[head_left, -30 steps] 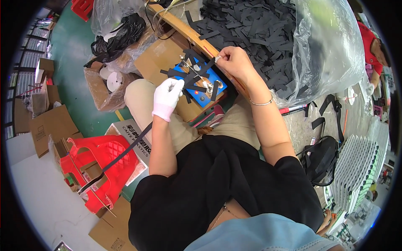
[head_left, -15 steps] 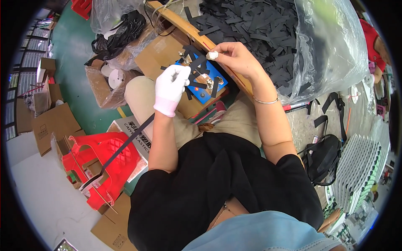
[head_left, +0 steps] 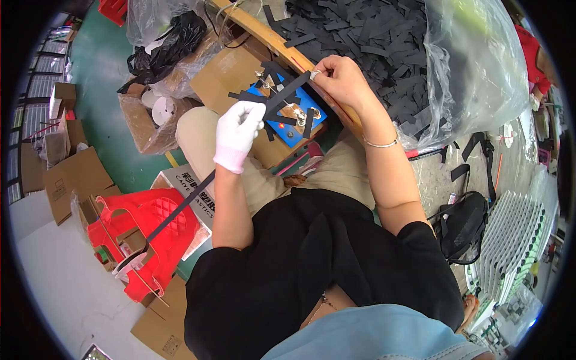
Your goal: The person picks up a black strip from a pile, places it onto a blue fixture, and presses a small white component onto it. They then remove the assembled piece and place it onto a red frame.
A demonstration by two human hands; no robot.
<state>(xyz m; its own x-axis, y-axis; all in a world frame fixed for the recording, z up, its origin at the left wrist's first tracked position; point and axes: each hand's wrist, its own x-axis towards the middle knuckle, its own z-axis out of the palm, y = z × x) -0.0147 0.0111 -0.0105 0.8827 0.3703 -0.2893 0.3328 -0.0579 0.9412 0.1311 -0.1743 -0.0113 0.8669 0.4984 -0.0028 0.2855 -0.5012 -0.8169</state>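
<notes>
My left hand [head_left: 241,129], in a white glove with a pink cuff, is closed on a black strap [head_left: 288,95]. Bare, with white wrapping at a fingertip, my right hand [head_left: 342,79] pinches the strap's far end. Between the hands the strap runs taut and slanting, over a blue board [head_left: 292,137] with metal fittings and loose black strips on it. Behind my left hand the strap continues down to a reel [head_left: 131,267] on a rod across an upturned red plastic stool [head_left: 165,219].
A wooden table edge [head_left: 264,35] passes just beyond the board. Past it lies a heap of cut black strips [head_left: 366,51] beside a clear plastic bag [head_left: 474,78]. Cardboard boxes [head_left: 78,183] stand at the left; a black bag [head_left: 465,228] lies right. Another person's red sleeve [head_left: 528,57] shows far right.
My right hand has taken hold of the strap's end, moving slightly right and away from me. My left hand has shifted a little left and nearer. A length of strap now spans them.
</notes>
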